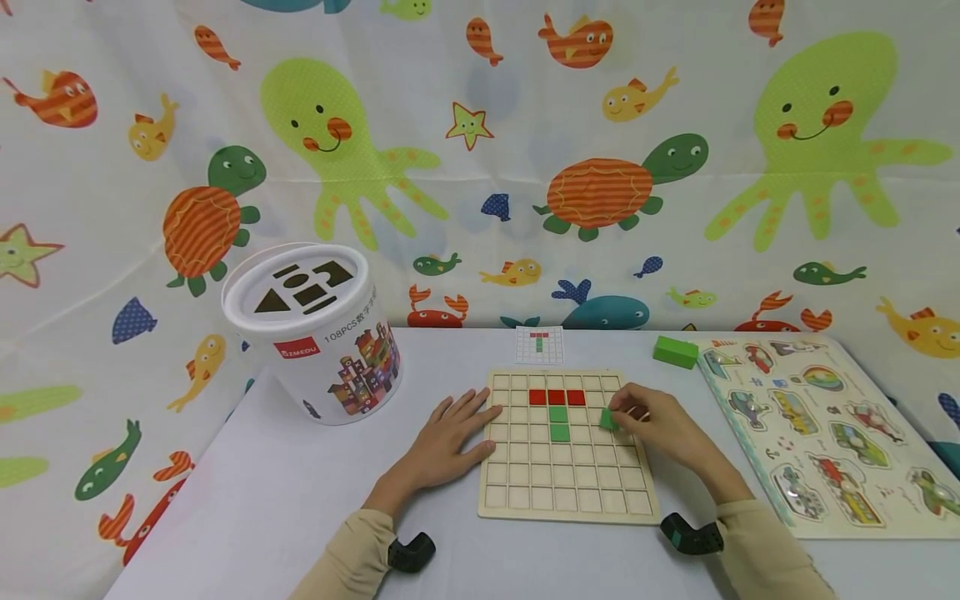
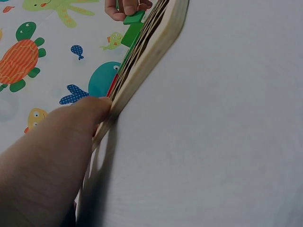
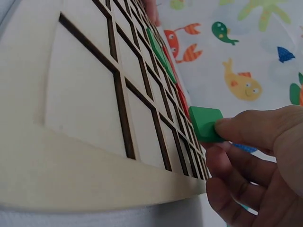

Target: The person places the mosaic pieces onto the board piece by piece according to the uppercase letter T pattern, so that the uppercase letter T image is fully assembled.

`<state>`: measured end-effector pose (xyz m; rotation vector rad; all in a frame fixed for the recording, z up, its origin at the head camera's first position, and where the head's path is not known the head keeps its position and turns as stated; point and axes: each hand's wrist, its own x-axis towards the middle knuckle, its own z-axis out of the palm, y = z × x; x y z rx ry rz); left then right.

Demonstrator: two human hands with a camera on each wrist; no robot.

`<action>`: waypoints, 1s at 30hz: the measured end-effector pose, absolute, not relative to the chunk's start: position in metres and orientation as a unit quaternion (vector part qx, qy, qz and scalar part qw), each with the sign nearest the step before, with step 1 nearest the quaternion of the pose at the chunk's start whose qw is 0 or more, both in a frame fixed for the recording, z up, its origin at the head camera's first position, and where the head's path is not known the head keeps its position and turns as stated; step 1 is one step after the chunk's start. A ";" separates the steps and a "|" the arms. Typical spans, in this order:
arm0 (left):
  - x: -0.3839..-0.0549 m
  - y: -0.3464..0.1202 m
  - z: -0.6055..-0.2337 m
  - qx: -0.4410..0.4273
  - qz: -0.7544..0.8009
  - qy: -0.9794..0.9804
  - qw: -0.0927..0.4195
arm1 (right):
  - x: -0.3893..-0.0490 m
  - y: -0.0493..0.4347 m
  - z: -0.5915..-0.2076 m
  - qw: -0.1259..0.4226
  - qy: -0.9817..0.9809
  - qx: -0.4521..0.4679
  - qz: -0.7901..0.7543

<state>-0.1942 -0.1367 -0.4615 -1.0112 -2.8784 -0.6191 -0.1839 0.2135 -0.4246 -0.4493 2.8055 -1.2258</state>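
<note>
My right hand (image 1: 663, 423) pinches a green square tile (image 3: 205, 124) between thumb and fingers, over the right side of the wooden grid board (image 1: 517, 498). Flat on the table, with fingers spread, my left hand (image 1: 444, 442) touches the board's left edge; its thumb (image 2: 97, 109) meets that edge in the left wrist view. In one row of the board lie red tiles (image 1: 556, 397), three side by side. Below the middle one, two green tiles (image 1: 559, 432) form a column. A small pattern card (image 1: 551, 354) with red and green squares lies behind the board.
A white bucket (image 1: 322, 350) with shape holes in its lid stands at the back left. Green blocks (image 1: 676, 352) sit behind my right hand. At the right lies a vehicle puzzle board (image 1: 817, 433). A sea-animal cloth (image 1: 465, 192) hangs behind the table.
</note>
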 end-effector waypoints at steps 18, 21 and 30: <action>-0.195 -0.136 -0.463 -0.328 -0.201 -0.923 0.021 | -0.178 0.191 -0.427 0.049 0.896 -0.156 -0.413; -0.195 -0.137 -0.463 -0.327 -0.201 -0.923 0.022 | -0.176 0.186 -0.428 0.054 0.895 -0.158 -0.414; -0.195 -0.137 -0.463 -0.328 -0.203 -0.922 0.019 | -0.171 0.175 -0.428 0.055 0.891 -0.183 -0.411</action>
